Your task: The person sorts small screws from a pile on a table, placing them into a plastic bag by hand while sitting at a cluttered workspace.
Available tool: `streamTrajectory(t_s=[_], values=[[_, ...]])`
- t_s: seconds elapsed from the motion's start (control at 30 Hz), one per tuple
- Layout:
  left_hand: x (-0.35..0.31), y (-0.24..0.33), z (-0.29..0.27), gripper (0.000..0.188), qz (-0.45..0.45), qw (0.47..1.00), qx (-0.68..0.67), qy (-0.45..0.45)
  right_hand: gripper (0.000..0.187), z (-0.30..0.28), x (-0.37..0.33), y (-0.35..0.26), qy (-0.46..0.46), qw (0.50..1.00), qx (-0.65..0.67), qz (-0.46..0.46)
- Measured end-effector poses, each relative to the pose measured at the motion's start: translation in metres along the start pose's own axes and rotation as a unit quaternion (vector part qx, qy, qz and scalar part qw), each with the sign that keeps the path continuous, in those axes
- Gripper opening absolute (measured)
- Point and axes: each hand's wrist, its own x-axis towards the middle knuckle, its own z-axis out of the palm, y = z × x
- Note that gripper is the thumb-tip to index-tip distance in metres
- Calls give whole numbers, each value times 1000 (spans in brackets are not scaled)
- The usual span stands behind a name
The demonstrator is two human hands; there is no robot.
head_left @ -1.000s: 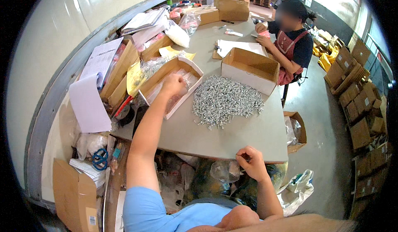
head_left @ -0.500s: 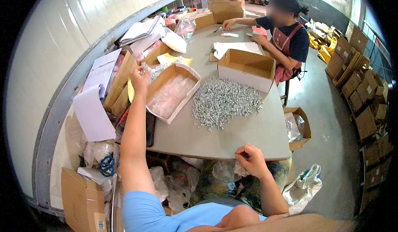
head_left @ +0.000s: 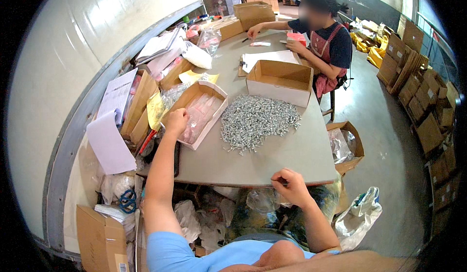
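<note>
My left hand (head_left: 176, 121) is over the near left wall of a shallow white box (head_left: 210, 124). Its fingers are curled closed, and whatever they may hold is hidden. Inside the box lie clear plastic bags (head_left: 202, 114) with a pinkish tint. My right hand (head_left: 292, 187) hovers by the table's front edge, thumb and fingers curled together; I cannot make out anything between them. Between the hands and the far box, a wide heap of small silvery screws (head_left: 258, 122) is spread on the grey table (head_left: 292, 157).
An open white carton (head_left: 279, 88) stands behind the screws, with a clipboard of paper (head_left: 267, 59) beyond. Across the table sits a co-worker (head_left: 323, 43) handling small items. Papers and bags (head_left: 163, 48) crowd the left side. A carton of plastic (head_left: 348, 145) stands at right.
My left hand has come from the clear bags beside the white box to over its near left wall. My right hand stays curled near the table edge. The whole view has shifted slightly.
</note>
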Motion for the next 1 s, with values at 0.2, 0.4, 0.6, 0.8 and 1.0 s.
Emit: streamTrajectory(t_s=[0.2, 0.4, 0.6, 0.8, 1.0], values=[[-4, -14, -5, 18, 24, 998, 42, 46, 9, 7, -3, -3, 8, 1000, -1, -11], [1, 9, 0, 10, 38, 984, -6, 172, 13, 6, -4, 6, -3, 999, -27, -47], [-18, 56, 24, 17, 123, 944, -219, 215, 10, -34, 20, 9, -5, 999, -16, -50], [5, 61, 74, 14, 150, 946, -221, 185, 9, -89, 28, 92, 340, 908, -239, 59], [23, 76, 104, 21, 253, 922, -196, 218, 13, -74, 29, 69, 337, 926, -165, 40]])
